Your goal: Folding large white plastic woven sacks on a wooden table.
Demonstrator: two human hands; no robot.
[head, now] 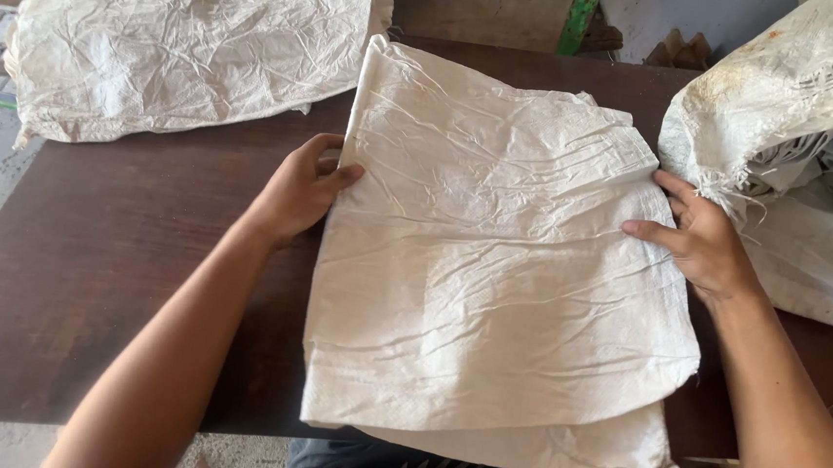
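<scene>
Folded white woven sack point(492, 269): lies flat at the middle of the dark counter point(113, 242), its lower end overhanging the near edge; likely light, limp, creased and a little slick, best taken at its side edges. Left hand point(297, 191) pinches its left edge, right hand point(704, 244) presses fingers on its right edge. Other sacks: one point(186, 42) at the far left corner, a frayed heap point(794, 143) along the right edge.
</scene>
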